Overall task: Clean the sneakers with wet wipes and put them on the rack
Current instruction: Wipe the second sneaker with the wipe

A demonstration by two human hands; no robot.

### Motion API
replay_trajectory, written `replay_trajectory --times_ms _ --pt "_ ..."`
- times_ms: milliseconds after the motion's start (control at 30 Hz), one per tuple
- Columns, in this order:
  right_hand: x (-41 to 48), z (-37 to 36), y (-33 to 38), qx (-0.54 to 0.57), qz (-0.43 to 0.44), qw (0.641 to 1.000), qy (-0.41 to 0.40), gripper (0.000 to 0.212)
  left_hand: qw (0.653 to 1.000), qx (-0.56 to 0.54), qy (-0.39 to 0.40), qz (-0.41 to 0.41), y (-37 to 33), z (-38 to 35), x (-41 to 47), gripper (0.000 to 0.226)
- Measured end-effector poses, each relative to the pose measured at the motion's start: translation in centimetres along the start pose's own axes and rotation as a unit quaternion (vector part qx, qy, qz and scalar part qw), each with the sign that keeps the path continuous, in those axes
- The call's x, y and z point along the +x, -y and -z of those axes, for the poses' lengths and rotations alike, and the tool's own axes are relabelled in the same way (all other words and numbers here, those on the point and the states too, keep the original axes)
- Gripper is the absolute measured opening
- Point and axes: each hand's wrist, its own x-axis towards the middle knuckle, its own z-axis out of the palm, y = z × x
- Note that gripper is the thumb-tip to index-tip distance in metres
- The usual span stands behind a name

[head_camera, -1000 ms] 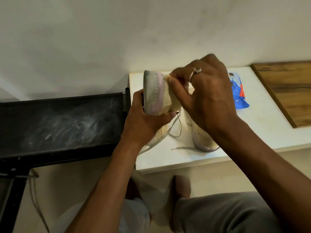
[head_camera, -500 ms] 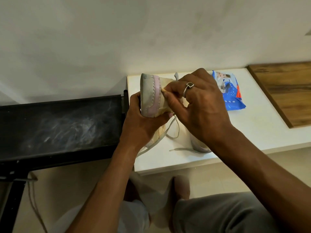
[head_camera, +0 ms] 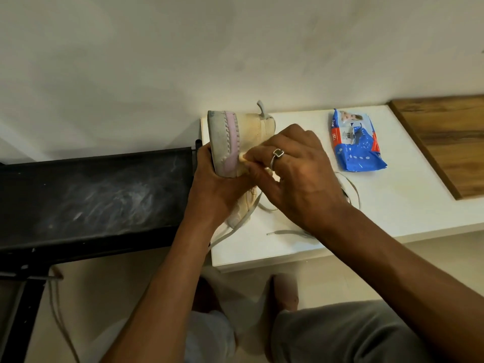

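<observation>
My left hand grips a cream sneaker with a grey and pink sole, held on its side above the white table, sole facing left. My right hand, wearing a ring, pinches a small wad of wet wipe and presses it against the sneaker's side near the pink sole edge. The sneaker's laces hang down to the table. A second sneaker lies behind my right hand, almost fully hidden; only its lace shows. The black rack stands to the left of the table.
A blue pack of wet wipes lies on the table to the right of my hands. A wooden board lies at the table's right end. A plain wall rises behind. My knees and the tiled floor are below.
My right hand has slid down the sneaker's side with the wipe, from the top near the heel to the lower sole edge. The left hand keeps its grip.
</observation>
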Motion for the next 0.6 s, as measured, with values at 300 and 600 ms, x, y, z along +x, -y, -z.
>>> replay_trajectory --times_ms 300,600 --pt "-0.8 -3.6 -1.1 0.044 0.035 0.998 0.028 0.02 0.995 -0.012 0.079 0.051 1.3 2.6 0.7 0.113" --pt "0.7 -3.9 -1.1 -0.004 0.079 0.995 -0.057 0.018 0.989 0.042 0.125 0.066 2.1 2.8 0.9 0.115"
